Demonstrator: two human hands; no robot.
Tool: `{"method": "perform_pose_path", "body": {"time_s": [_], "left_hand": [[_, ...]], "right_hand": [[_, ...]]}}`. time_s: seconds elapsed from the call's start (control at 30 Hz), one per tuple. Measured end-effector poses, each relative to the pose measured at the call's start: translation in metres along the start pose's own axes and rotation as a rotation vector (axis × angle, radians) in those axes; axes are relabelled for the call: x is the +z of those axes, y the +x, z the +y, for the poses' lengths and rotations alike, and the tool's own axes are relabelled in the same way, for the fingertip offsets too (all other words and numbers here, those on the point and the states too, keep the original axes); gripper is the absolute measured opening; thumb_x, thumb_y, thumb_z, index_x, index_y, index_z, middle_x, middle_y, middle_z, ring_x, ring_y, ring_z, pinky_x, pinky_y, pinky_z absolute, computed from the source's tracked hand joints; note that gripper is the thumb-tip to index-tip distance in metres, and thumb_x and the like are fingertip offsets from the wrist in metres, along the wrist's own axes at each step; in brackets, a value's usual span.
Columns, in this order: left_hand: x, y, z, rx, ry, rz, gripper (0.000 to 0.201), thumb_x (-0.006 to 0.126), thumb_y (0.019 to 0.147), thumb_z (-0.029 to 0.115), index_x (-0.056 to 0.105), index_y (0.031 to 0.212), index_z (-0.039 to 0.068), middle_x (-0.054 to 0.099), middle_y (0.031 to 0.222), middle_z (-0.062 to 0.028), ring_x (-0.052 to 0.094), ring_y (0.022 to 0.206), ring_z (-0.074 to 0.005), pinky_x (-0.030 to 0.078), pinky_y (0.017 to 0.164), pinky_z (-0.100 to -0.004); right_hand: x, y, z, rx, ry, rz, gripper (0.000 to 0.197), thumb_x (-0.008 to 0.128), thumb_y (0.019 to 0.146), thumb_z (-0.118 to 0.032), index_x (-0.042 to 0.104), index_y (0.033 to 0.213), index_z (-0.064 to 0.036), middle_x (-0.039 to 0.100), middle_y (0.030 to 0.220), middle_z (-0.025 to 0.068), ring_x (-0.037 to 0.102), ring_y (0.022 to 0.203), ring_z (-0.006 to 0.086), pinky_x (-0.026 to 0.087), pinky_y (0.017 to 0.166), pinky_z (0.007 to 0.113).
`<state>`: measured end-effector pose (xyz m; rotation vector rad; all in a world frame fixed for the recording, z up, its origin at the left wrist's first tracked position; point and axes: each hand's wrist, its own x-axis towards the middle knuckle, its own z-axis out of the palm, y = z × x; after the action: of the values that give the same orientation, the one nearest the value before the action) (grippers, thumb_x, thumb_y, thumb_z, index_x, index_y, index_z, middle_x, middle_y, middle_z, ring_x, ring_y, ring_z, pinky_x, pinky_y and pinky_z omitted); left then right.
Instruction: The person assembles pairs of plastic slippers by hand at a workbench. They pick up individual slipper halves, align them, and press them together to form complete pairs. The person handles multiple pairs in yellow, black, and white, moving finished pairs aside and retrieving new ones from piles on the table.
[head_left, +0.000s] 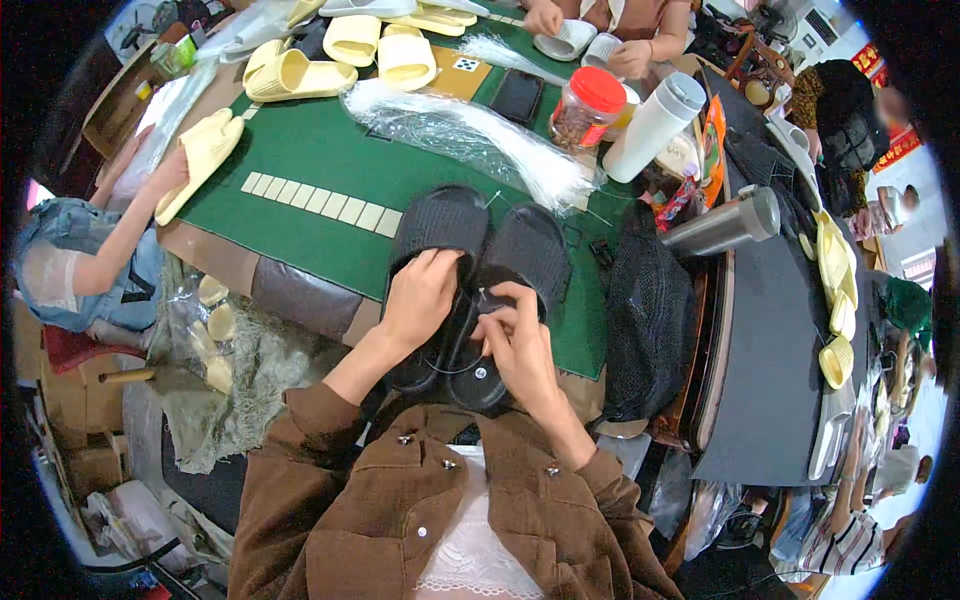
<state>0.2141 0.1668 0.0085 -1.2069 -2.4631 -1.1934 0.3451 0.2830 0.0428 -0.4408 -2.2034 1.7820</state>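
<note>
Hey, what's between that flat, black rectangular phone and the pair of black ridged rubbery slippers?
In the head view, a long bundle of thin white plastic strands lies on the green tabletop between the phone and the slippers.

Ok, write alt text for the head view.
A person's left hand and right hand work over two black slippers at a green table. Beyond lie a white plastic bundle and pale yellow slippers; a co-worker at left holds another yellow slipper.

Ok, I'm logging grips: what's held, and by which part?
Left hand: on the left slipper at its strap, grip unclear. Right hand: seemingly pinching a thin tie; which part can't be told.
</note>
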Motion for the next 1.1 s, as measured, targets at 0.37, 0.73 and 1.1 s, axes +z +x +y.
{"method": "perform_pose_path", "body": {"time_s": [0.37,0.73,1.1], "left_hand": [[-0.006,0.0,0.012,-0.062,0.073,-0.247,0.053,0.06,0.09,0.033,0.051,0.122,-0.009,0.055,0.121,-0.0276,0.049,0.116,-0.044,0.039,0.1,-0.0464],[0.001,0.003,0.005,0.082,0.197,-0.246,0.049,0.06,0.089,0.034,0.053,0.111,-0.009,0.055,0.113,-0.0265,0.05,0.108,-0.0431,0.037,0.098,-0.0491],[0.003,0.015,0.018,-0.054,0.255,-0.309,0.043,0.056,0.087,0.032,0.06,0.104,-0.007,0.059,0.111,-0.0261,0.055,0.107,-0.0408,0.038,0.098,-0.0482]], "right_hand": [[-0.003,0.002,0.023,-0.416,-0.5,0.08,0.044,0.058,0.086,0.0,0.047,0.129,0.0061,0.055,0.119,0.0261,0.056,0.104,0.0386,0.045,0.094,0.045],[0.0,0.048,0.04,-0.262,-0.731,-0.024,0.032,0.051,0.086,-0.005,0.049,0.114,0.0092,0.061,0.099,0.0314,0.061,0.09,0.0465,0.05,0.079,0.052],[0.003,0.048,0.043,-0.237,-0.675,0.034,0.025,0.049,0.088,-0.005,0.053,0.11,0.0057,0.062,0.097,0.0309,0.062,0.087,0.0473,0.05,0.076,0.053]]}}
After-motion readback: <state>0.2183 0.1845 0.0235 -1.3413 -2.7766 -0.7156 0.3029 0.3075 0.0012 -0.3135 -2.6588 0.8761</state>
